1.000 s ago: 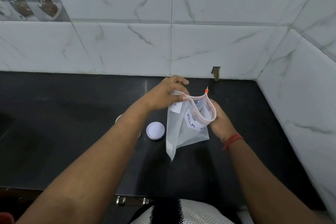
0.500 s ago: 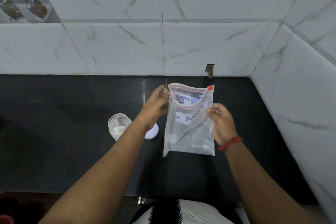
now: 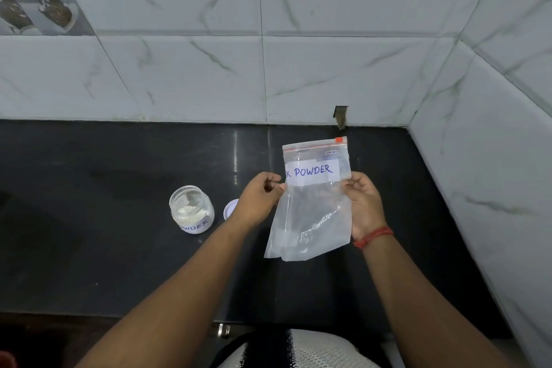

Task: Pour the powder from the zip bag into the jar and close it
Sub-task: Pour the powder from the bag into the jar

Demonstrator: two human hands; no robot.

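Both hands, left hand and right hand, pinch the emptied-looking zip bag by its sides; set it aside, then cap the jar squarely with the lid.

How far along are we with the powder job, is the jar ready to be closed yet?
Pouring looks done: the clear plastic jar holds white powder, and the clear zip bag looks empty. In hand: left hand and right hand pinch the bag's sides. Left: the white round lid lies beside the open jar.
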